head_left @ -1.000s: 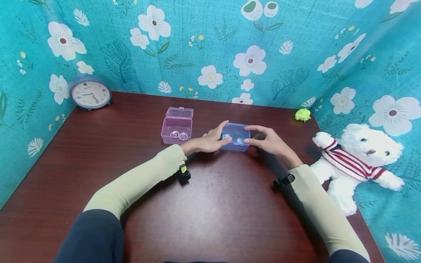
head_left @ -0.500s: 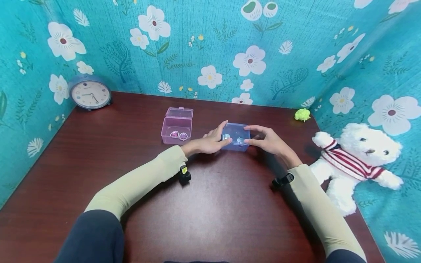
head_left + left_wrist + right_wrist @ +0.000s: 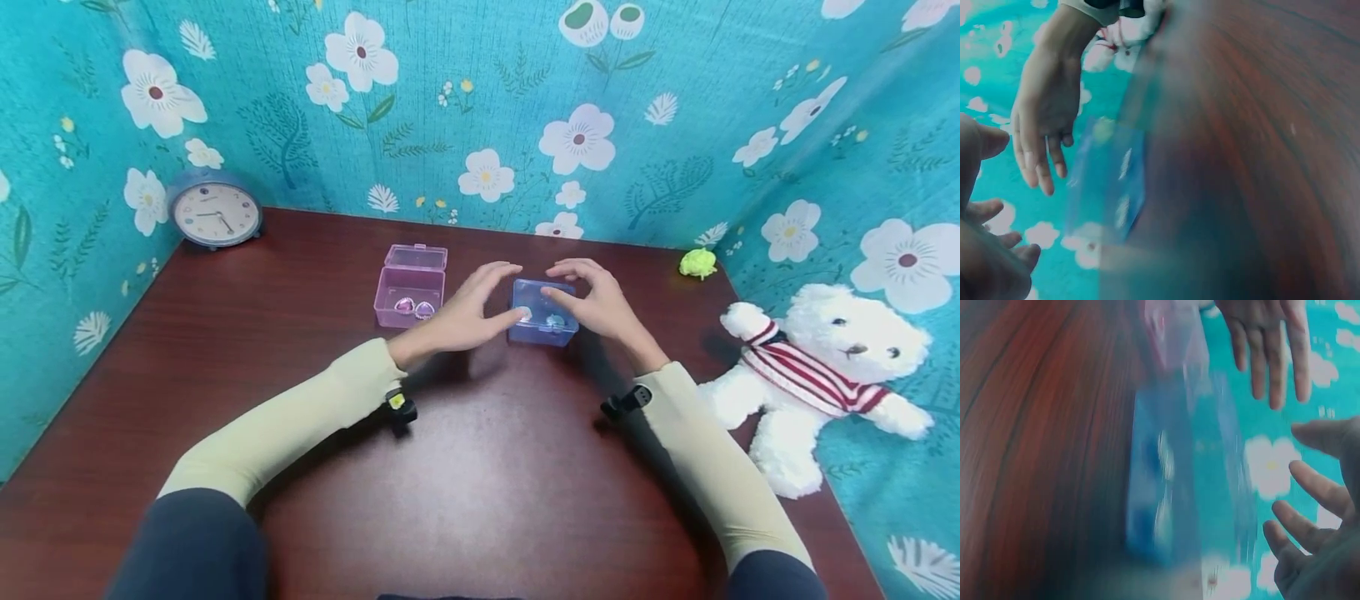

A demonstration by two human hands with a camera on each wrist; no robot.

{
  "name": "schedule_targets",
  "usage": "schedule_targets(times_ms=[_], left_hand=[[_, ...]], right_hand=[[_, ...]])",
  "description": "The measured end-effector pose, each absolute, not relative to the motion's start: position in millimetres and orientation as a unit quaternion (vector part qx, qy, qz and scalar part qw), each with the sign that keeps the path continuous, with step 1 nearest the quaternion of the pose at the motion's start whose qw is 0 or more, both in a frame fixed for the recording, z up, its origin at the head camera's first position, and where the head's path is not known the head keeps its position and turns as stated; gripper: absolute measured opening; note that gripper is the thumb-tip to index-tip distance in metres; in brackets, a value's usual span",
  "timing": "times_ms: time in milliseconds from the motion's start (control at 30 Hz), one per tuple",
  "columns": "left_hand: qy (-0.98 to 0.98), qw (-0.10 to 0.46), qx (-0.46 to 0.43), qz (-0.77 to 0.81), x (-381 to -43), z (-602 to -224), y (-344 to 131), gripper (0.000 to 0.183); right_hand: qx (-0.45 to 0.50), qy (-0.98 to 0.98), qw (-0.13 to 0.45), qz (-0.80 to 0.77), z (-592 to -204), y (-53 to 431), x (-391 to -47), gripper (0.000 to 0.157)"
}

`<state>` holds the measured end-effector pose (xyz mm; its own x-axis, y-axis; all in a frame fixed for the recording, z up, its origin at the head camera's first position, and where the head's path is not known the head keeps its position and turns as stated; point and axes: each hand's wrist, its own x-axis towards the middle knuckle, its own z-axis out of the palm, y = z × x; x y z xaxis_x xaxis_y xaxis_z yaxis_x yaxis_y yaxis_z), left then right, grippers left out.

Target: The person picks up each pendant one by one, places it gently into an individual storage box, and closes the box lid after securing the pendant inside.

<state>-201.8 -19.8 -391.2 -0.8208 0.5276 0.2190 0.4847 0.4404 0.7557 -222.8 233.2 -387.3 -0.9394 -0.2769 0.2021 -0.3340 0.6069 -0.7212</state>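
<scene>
A small translucent blue box [image 3: 542, 335] stands on the table with its lid down. Pale shiny trinkets show through its wall; their kind is unclear. To its left my left hand [image 3: 467, 310] hovers with fingers and thumb spread. My right hand [image 3: 602, 304] hangs over the box's right side, its fingers loosely bent and holding nothing. In the left wrist view the blurred blue box [image 3: 1109, 181] lies apart from both hands. The right wrist view also has a gap between the box [image 3: 1169, 481] and my fingers [image 3: 1319, 487].
Left of the blue box, a pink box [image 3: 388, 315] has its lid tipped back, with heart-shaped jewelled pieces [image 3: 406, 306] inside. An alarm clock [image 3: 216, 214] stands at the back left. A yellow-green lump [image 3: 698, 263] and a white teddy bear [image 3: 817, 375] are on the right.
Both hands were holding the blue box at its sides. They have let go and lifted off it, the left one moving left. The box remains in place.
</scene>
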Motion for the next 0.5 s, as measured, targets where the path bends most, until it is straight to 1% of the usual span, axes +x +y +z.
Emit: schedule_targets(times_ms=[67, 133, 300, 400, 433, 500], left_hand=[[0.845, -0.016, 0.304, 0.44, -201.9, -384.7, -35.3, 0.063], [0.842, -0.042, 0.305, 0.443, -203.5, -379.0, -52.6, 0.058], [0.838, -0.057, 0.28, 0.466, -210.0, -372.4, -102.4, 0.05], [0.842, -0.053, 0.244, 0.479, -212.4, -376.4, -136.4, 0.053], [0.847, -0.043, 0.228, 0.479, -212.3, -379.0, -147.9, 0.058], [0.858, -0.003, 0.194, 0.476, -210.3, -384.8, -169.5, 0.071]], right_hand=[[0.179, -0.884, 0.035, 0.431, -382.8, 216.2, -223.8, 0.036], [0.182, -0.875, 0.017, 0.448, -378.4, 199.4, -225.3, 0.035], [0.183, -0.874, -0.031, 0.448, -370.9, 157.7, -235.3, 0.036], [0.18, -0.881, -0.057, 0.434, -370.3, 131.9, -245.3, 0.039], [0.177, -0.884, -0.066, 0.427, -370.9, 124.0, -248.9, 0.04], [0.167, -0.892, -0.087, 0.41, -373.2, 110.2, -256.1, 0.042]])
